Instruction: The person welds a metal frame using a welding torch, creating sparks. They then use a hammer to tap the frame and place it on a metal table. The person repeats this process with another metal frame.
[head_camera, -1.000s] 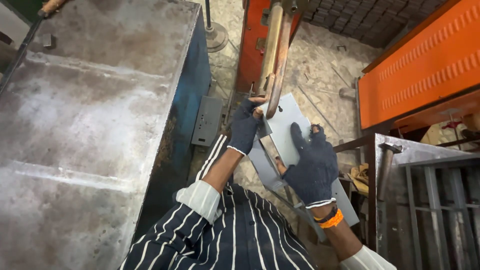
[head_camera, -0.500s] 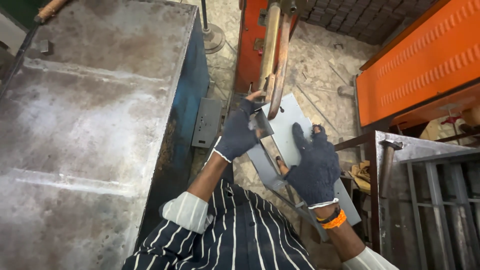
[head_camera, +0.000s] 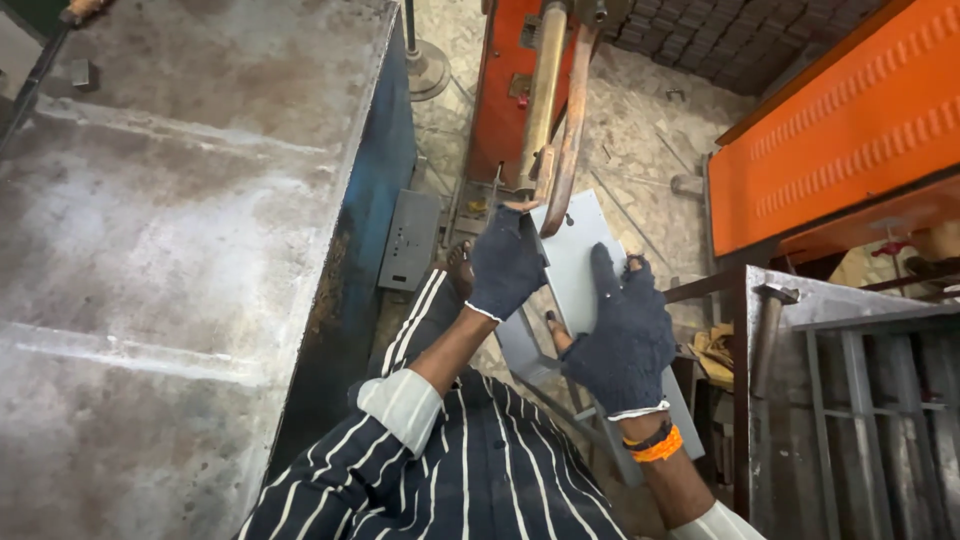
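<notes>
While both gloved hands grip it, the grey sheet-metal panel (head_camera: 572, 262) is presented tilted beneath the copper arms (head_camera: 558, 120) of the red welding machine (head_camera: 505, 90). The left hand (head_camera: 505, 262) is closed on the panel's left edge, just beside the arm tips. The right hand (head_camera: 622, 340) lies spread flat on the panel's lower face, fingers wide. The panel's upper edge touches or nearly touches the curved arm; contact cannot be confirmed. To the left, the steel table (head_camera: 180, 230) with its blue side stands near. To the right, an orange housing (head_camera: 840, 130) and a grey metal frame (head_camera: 850, 400) bound the room. Open floor (head_camera: 640, 150) remains beyond the panel.
</notes>
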